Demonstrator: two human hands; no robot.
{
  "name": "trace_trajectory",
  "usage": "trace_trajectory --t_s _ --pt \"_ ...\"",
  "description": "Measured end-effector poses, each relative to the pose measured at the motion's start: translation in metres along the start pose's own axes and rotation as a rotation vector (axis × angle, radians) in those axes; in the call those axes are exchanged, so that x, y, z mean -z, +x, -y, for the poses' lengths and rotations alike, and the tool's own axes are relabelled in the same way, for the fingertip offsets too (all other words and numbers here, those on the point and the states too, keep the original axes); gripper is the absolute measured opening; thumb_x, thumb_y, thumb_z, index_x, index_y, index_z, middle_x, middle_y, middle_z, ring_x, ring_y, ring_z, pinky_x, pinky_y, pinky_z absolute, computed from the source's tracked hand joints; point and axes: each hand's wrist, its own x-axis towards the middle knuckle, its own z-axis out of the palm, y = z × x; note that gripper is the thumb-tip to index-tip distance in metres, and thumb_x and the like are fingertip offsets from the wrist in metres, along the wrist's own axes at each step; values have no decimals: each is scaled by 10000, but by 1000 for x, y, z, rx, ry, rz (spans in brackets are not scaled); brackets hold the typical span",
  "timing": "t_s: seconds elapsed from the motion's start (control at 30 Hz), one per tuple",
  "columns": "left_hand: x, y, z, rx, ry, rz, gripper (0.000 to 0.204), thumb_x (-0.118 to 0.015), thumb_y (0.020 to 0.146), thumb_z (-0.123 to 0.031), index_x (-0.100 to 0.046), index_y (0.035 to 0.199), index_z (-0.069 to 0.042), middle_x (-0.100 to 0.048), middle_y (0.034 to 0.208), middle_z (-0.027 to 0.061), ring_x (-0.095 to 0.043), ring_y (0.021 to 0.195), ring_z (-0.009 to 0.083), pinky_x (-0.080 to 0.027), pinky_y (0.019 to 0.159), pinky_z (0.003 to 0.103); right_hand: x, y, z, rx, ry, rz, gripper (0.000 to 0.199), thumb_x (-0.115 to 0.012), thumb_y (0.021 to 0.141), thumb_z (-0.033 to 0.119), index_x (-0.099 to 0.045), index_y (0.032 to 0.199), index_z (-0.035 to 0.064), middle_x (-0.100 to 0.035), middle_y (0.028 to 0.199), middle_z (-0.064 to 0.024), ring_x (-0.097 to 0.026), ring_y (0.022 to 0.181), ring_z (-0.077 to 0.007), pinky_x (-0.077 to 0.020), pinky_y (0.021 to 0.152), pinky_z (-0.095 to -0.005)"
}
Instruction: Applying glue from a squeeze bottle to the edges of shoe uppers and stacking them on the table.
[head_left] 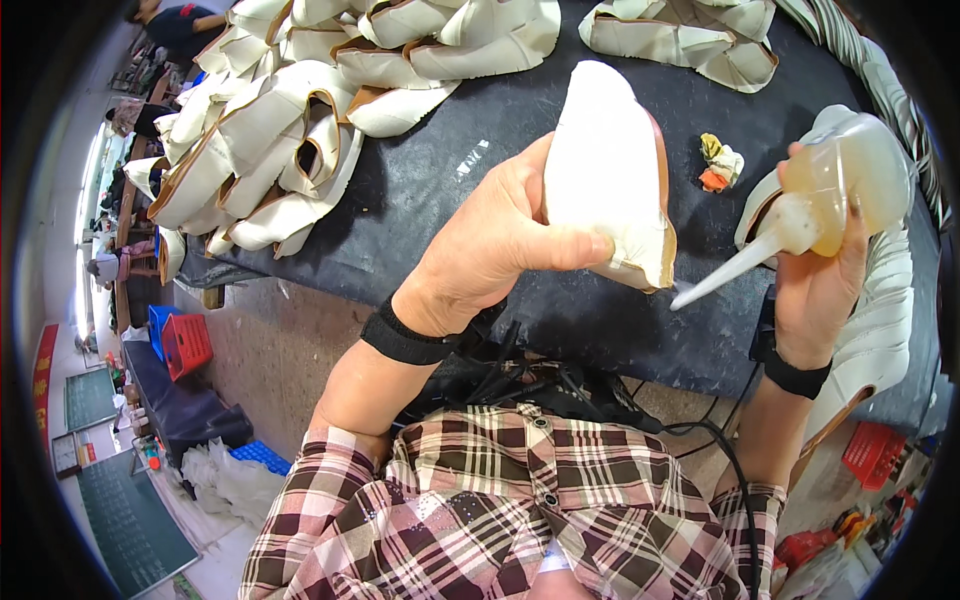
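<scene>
My left hand grips a white shoe upper with a tan lining, its thumb pressed on the near end and the fingers hidden behind. In my right hand is a translucent squeeze bottle with yellowish liquid inside and a long white nozzle. The bottle is tilted, and its nozzle tip points down-left, just beside the upper's near right corner; whether they touch I cannot tell. Behind the bottle, another white upper lies on the dark table, partly hidden.
Heaped white uppers cover the table's left side, with more at the back. Rows of stacked white pieces line its right edge. A crumpled wrapper lies mid-table. Red baskets stand on the left. Black cables hang before me.
</scene>
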Motion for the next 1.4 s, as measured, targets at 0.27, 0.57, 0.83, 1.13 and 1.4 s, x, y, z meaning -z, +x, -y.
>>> trace_trajectory --t_s 0.27,0.57,0.83,1.13,1.4 --pt "0 -6 -21 -28 -53 19 649 -693 594 -110 -382 1156 -19 -515 1032 35 -493 948 109 -387 843 259 -17 -4 10 -117 112 177 541 -452 823 322 -283 1235 15 -376 1213 -230 -470 1040 -292 -448 801 -329" --pt "32 -28 -26 -165 -472 -1 463 -603 651 -131 -434 1077 -65 -521 988 39 -500 935 134 -378 834 266 -12 -17 -8 -162 -47 444 484 -471 812 302 -341 1177 11 -466 1116 -156 -508 942 -252 -486 635 -288" --pt "61 -105 -86 -501 -575 -136 590 -581 685 -184 -338 1207 -55 -484 1089 41 -465 995 137 -359 857 297 -55 -15 -48 -297 117 222 550 -595 721 325 -397 1117 -1 -475 1087 -154 -526 807 -225 -464 605 -246" --pt "193 -111 -202 -1072 -436 -121 230 -528 753 -172 -548 931 -29 -575 974 83 -522 930 190 -379 858 331 -111 -29 -59 -463 463 38 438 -439 834 291 -369 1135 -20 -508 1021 -178 -591 788 -268 -549 511 -278" --pt "285 -82 -156 -932 -670 -603 244 -507 797 -152 -514 1003 -23 -544 1017 94 -501 958 211 -363 903 364 -79 -60 -49 -399 416 -17 462 -427 831 257 -320 1198 -3 -517 1025 -163 -582 822 -268 -545 534 -285"
